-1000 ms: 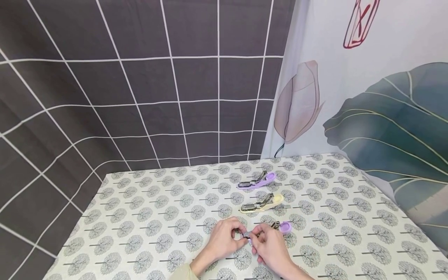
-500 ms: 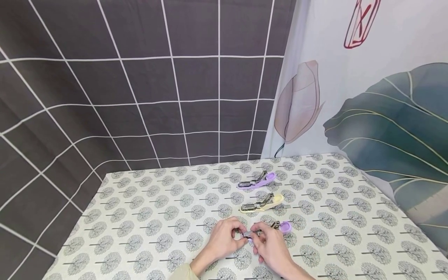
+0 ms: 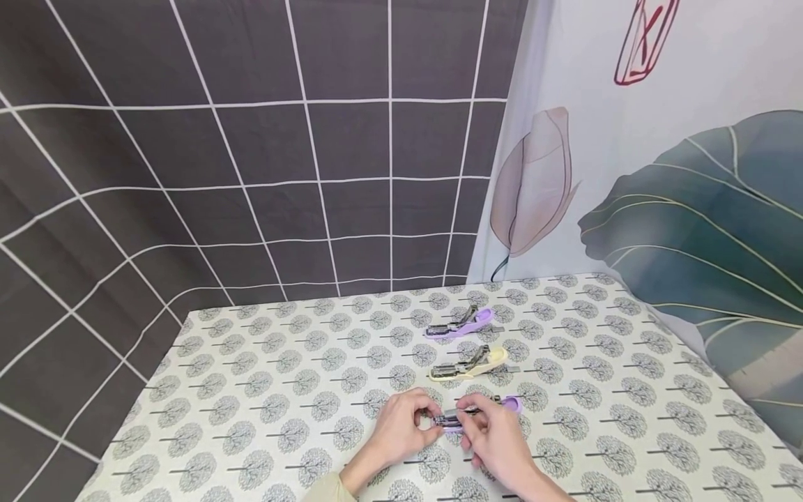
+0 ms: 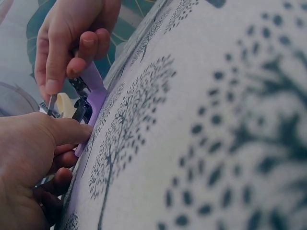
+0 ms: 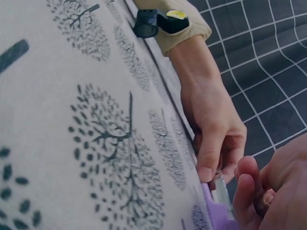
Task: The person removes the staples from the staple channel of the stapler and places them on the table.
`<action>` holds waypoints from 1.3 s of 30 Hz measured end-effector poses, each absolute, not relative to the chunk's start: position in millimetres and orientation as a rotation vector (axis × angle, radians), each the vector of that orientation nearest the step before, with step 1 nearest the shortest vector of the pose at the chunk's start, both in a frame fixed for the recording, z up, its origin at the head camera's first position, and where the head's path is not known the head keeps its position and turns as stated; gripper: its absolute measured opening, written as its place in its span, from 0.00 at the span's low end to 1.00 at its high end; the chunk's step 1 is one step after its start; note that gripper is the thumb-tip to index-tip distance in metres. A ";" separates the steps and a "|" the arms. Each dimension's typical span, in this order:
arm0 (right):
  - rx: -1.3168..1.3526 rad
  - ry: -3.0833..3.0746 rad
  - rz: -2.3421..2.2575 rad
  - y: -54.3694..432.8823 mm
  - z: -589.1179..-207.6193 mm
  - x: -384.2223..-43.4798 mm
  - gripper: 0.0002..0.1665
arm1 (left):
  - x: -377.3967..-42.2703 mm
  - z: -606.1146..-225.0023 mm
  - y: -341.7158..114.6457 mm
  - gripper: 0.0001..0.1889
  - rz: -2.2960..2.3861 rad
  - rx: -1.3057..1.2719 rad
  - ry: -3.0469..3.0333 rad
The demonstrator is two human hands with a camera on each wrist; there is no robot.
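A purple stapler (image 3: 513,404) lies unfolded on the table, its metal track (image 3: 448,420) showing between the hands. My left hand (image 3: 404,427) pinches its front end between thumb and forefinger. Close by on the right, my right hand (image 3: 495,434) hides the stapler's middle. In the left wrist view, a thin grey strip (image 4: 51,102), looking like a row of staples, is at the pinched fingertips of the right hand (image 4: 72,43), above the purple body (image 4: 97,98). The right wrist view shows the left thumb on the front end, beside the shiny track (image 5: 221,194).
Behind the hands lie a cream-yellow stapler (image 3: 469,365) and another purple stapler (image 3: 461,325), both unfolded. Small grey strips lie near their right ends. A tree-patterned cloth (image 3: 282,390) covers the table; a dark checked curtain (image 3: 251,153) hangs at the back.
My right hand has shifted slightly right. The light grey strip seen over the stapler's front is away from there, and the dark track shows. My left hand has stayed in place.
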State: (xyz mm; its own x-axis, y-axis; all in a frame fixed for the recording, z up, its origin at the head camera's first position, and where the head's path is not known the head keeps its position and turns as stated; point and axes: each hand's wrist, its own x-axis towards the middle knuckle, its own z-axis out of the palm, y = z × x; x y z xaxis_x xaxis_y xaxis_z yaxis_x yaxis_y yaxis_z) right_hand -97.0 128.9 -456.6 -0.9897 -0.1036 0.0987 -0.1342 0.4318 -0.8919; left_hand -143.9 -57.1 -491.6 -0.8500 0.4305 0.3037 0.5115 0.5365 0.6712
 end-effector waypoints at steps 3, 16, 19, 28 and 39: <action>0.217 -2.631 1.674 131.8 -451.8 -95.7 0.08 | -143.8 -490.9 -57.1 0.11 -1.221 -0.818 -2.667; 0.184 -2.567 1.706 146.5 -438.3 -92.5 0.08 | -142.6 -490.2 -57.3 0.11 -1.200 -0.810 -2.675; 0.177 -2.565 1.698 150.1 -436.3 -91.6 0.09 | -142.2 -490.1 -57.3 0.11 -1.206 -0.803 -2.677; 0.076 -2.566 1.702 158.7 -429.4 -90.6 0.10 | -141.2 -489.7 -57.5 0.11 -1.204 -0.801 -2.682; -0.041 -2.515 1.774 175.3 -424.8 -88.8 0.14 | -141.7 -487.7 -56.9 0.10 -1.226 -0.786 -2.713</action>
